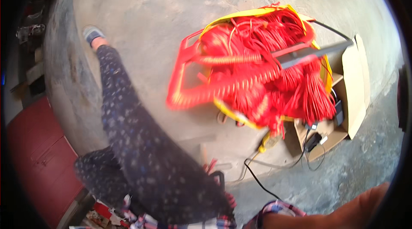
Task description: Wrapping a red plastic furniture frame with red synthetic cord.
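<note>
Neither of my hands shows. My bare right forearm point(339, 218) runs from a plaid sleeve point(279, 207) to the right rim, its hand cut off. In front of me a yellow-edged bag point(240, 13) is filled with bundles of red cord point(287, 79). Across the bundles extends a frame point(240, 84), blurred, partly wound with red cord, with bare dark bars point(317, 54) at its right end. I cannot see anything holding it.
Right of the bag, an opened cardboard box point(358, 87) holds small black devices and cables. A yellow-handled tool point(267, 142) lies beside a black cable point(259, 182). My patterned trouser leg point(141, 130) stretches over the concrete floor point(141, 10). A dark red cabinet point(40, 156) stands left.
</note>
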Motion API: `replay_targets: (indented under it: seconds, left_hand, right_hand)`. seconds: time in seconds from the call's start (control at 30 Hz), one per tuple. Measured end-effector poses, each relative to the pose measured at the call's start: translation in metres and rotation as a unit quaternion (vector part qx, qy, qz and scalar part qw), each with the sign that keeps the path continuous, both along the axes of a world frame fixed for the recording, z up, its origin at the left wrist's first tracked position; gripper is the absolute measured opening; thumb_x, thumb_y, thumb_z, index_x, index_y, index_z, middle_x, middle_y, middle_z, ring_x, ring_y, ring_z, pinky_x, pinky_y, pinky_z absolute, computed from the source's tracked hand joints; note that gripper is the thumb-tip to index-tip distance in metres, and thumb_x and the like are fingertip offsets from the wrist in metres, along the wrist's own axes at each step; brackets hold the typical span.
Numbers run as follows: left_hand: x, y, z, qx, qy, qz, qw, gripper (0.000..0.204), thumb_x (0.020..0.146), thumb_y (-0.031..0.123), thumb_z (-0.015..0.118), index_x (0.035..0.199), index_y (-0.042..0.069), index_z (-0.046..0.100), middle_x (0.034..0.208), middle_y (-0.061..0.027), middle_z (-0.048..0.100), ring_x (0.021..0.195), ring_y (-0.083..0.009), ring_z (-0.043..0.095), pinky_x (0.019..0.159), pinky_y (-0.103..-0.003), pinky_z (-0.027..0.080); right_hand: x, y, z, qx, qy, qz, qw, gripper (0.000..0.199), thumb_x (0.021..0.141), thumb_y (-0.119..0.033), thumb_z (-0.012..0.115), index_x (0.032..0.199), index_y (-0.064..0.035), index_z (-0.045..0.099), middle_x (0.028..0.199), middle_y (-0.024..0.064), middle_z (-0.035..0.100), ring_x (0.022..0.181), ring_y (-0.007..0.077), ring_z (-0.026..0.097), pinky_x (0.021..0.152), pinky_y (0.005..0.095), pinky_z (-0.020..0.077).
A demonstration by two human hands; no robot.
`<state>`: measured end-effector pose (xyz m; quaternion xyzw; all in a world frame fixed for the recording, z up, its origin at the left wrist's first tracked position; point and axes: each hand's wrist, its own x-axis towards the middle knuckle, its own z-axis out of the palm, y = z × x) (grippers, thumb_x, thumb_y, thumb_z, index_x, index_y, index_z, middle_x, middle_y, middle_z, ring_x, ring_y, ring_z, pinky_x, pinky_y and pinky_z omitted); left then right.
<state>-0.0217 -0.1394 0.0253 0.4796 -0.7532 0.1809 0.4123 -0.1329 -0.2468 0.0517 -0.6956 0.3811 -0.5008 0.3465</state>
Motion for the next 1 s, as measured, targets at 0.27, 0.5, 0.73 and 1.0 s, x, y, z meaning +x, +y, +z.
replay_targets:
  seconds: [0.27,0.5,0.73,1.0]
  left_hand:
    - [-0.004,-0.04,-0.072,-0.013,0.075,-0.062,0.995,0.068,0.08,0.044,0.06,0.126,-0.003,0.041,0.121,-0.0219,0.05,0.104,-0.032,0.054,0.091,-0.044,0.045]
    - [0.001,-0.056,-0.055,-0.01,0.049,-0.071,0.996,0.067,0.081,0.043,0.06,0.126,-0.002,0.042,0.121,-0.0211,0.049,0.104,-0.0317,0.053,0.091,-0.044,0.045]
    - [0.003,-0.036,-0.052,-0.003,0.036,-0.059,0.998,0.066,0.081,0.043,0.059,0.127,-0.001,0.042,0.121,-0.0204,0.049,0.105,-0.0314,0.053,0.091,-0.045,0.044]
    - [-0.012,-0.014,-0.071,0.029,0.083,-0.042,0.995,0.064,0.082,0.043,0.059,0.127,0.0,0.043,0.121,-0.0196,0.049,0.105,-0.031,0.053,0.091,-0.045,0.044]
  right_hand:
    - [0.11,-0.067,-0.114,-0.016,0.081,-0.011,0.997,0.015,0.093,-0.015,0.049,0.095,-0.0195,0.064,0.093,-0.0022,0.057,0.087,0.0145,0.052,0.074,0.0258,0.043]
    - [0.154,-0.113,-0.133,-0.018,0.06,0.023,0.998,0.017,0.092,-0.015,0.049,0.098,-0.0163,0.065,0.098,0.0013,0.058,0.092,0.0173,0.054,0.078,0.0287,0.0441]
    - [0.184,-0.121,-0.162,-0.02,0.051,0.079,0.995,0.02,0.09,-0.015,0.049,0.102,-0.0131,0.065,0.103,0.0048,0.06,0.097,0.0202,0.056,0.082,0.0315,0.0453]
    - [0.22,-0.119,-0.272,0.012,0.097,0.147,0.984,0.025,0.089,-0.015,0.048,0.105,-0.0095,0.066,0.109,0.0088,0.062,0.103,0.0234,0.058,0.086,0.0347,0.0467]
